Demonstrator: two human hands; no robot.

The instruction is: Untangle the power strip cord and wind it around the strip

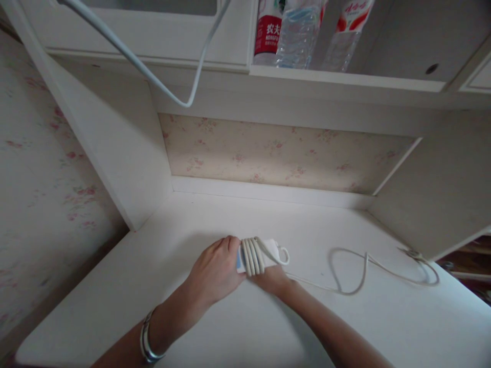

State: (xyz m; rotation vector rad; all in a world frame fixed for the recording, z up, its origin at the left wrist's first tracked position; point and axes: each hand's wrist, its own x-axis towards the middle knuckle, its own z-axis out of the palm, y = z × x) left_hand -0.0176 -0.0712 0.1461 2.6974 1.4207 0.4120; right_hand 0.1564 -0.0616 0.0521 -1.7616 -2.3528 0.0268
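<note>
Above the desk (pixel 215 214) I hold a white block (pixel 272 248) with a light blue end; it could be a power strip, but I cannot make out its face. Several turns of cream cord (pixel 252 257) are wound tightly round its middle. My left hand (pixel 219 266) grips the block's left end, fingers closed over it. From below, at the right, my right hand (pixel 271 279) supports the block and coils, its fingers mostly hidden. A small loop of cord (pixel 284 255) sticks out on the right side. The loose cord trails rightward across the desk.
Near the right panel (pixel 441 179) lies the cord's far end (pixel 413 253), looped on the desk. Overhead, a pale cable (pixel 187 104) hangs in front of the shelf (pixel 345 79). Plastic bottles (pixel 297 38) stand on that shelf. A side panel (pixel 111 133) closes the left.
</note>
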